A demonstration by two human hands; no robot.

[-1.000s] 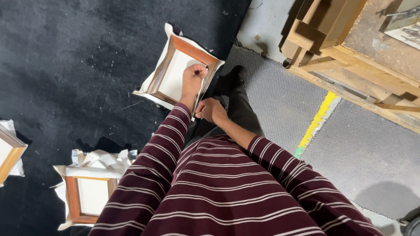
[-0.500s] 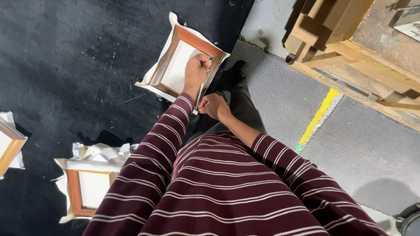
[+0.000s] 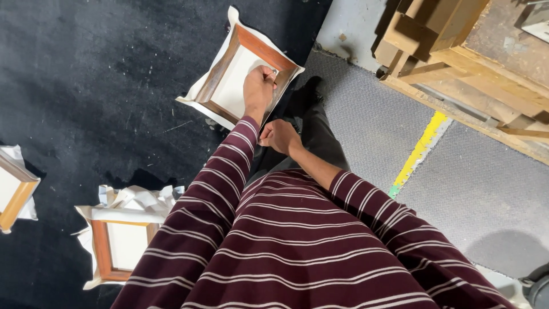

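Frame (image 3: 240,74): small wooden stretcher with white canvas wrapped over it, back side up, loose canvas flaps sticking out past the wood on all sides. It sits tilted on the black mat (image 3: 86,74), near the mat's edge where the grey floor (image 3: 366,120) starts.

Left hand (image 3: 258,88) is clenched on the frame's near-right rail, knuckles up, fingers curled over the wood and apparently pinching canvas against it. Something small shows at the fingertips; too small to identify. Right hand (image 3: 279,136) hangs just below the left wrist, loosely closed, apart from the frame. Can't tell if it holds anything.

Handling, my read: light, wood rails stiff, canvas soft and floppy. Flaps will crease or slip if grabbed alone. Best hold is on a wooden rail, mid-span or at a corner, thumb inside, fingers outside. Stretched face can dent, so keep pressure off the centre panel.

Around it: second frame (image 3: 123,240) lower left on the mat, same build, flaps crumpled along its top. Third frame (image 3: 14,191) cut off at the left edge. Dark trouser leg and shoe (image 3: 306,97) just right of the held frame. Yellow stripe (image 3: 420,149) on the floor further right. Timber rack (image 3: 457,51) top right, well apart.
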